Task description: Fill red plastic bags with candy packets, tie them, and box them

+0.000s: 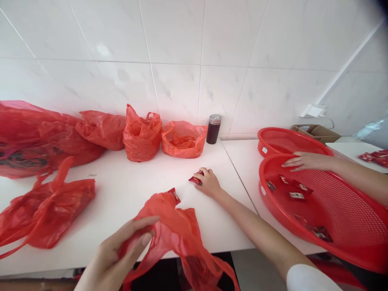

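At the table's front edge, my left hand (110, 254) grips a red plastic bag (172, 222), thumb and fingers around its gathered film. The bag hangs partly over the edge. One small red packet (173, 195) lies at the bag's far side, partly covered by it. Farther forward, my right hand (209, 184) rests on the white tabletop, closed on another small red packet (197, 178). The fingers hide part of that packet. Its printing is too small to read.
Filled red bags (142, 137) line the tiled wall, beside a dark tumbler (214, 129). A tied bag (57, 206) lies left. On the right, a co-worker's hand (312, 161) touches a red basket (263, 178) holding several packets; a second basket (261, 139) and cardboard box (321, 132) stand behind.
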A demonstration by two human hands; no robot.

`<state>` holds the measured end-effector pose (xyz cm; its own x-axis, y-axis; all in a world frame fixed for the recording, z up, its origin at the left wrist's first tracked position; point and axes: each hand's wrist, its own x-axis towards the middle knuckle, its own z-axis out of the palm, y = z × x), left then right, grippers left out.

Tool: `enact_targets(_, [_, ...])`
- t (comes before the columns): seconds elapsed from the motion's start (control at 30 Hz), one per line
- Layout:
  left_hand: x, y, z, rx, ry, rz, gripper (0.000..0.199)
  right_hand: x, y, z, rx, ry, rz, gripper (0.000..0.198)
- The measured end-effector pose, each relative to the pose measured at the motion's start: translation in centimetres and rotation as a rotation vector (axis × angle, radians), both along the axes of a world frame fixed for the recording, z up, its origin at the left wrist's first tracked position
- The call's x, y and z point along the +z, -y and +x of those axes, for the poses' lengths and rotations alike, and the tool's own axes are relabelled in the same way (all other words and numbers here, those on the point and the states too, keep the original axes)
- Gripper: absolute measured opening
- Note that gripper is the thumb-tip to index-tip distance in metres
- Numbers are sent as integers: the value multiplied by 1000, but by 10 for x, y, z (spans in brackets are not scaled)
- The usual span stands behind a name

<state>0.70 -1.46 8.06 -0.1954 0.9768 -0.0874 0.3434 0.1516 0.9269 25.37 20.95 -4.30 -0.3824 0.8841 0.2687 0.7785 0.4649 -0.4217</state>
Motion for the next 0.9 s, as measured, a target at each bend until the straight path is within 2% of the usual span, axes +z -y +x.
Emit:
enact_targets(0.1, [6, -16, 5, 70, 153, -1, 47, 9, -10, 2, -42, -136, -58, 30])
enact_targets(0.17, [11, -26, 12, 67, 317, 13, 49, 23, -16, 3, -64, -252, -125, 24])
enact_targets(0.27, [18, -40, 20, 9, 497, 16, 55, 55, -8, 5, -32, -424, -262, 38])
enact_targets(0.33, [22, -47, 24, -38, 521, -1, 60, 82, 16, 6, 40, -509, -344, 51])
enact_targets(0.4, [25, -50, 26, -77, 527, -16, 63, 104, 54, 5, 161, -628, -453, 56])
enact_targets(0.43, [27, -50, 26, -91, 523, -18, 63, 111, 77, 3, 277, -808, -596, 55])
enact_targets(0.5, [32, -46, 27, -100, 483, -21, 61, 114, 119, -6, 510, -1059, -935, 48])
enact_targets(0.57, [38, -36, 28, -96, 402, -45, 58, 103, 149, -21, 530, -1162, -1128, 41])
enact_targets(0.63, [43, -21, 32, -104, 344, -83, 56, 86, 160, -37, 387, -1177, -1103, 35])
enact_targets(0.67, [45, -13, 34, -112, 343, -103, 54, 78, 159, -44, 300, -1155, -1008, 31])
enact_targets(0.73, [48, 3, 39, -139, 407, -147, 50, 67, 151, -54, 174, -1035, -695, 21])
enact_targets(0.8, [50, 16, 43, -169, 520, -202, 48, 66, 138, -61, 152, -828, -423, 15])
enact_targets(0.83, [51, 21, 45, -184, 587, -226, 47, 68, 132, -63, 178, -733, -379, 13])
enact_targets(0.87, [52, 25, 46, -197, 660, -243, 46, 71, 126, -66, 222, -665, -418, 9])
enact_targets(0.9, [52, 27, 47, -204, 736, -251, 45, 74, 121, -68, 267, -638, -518, 7])
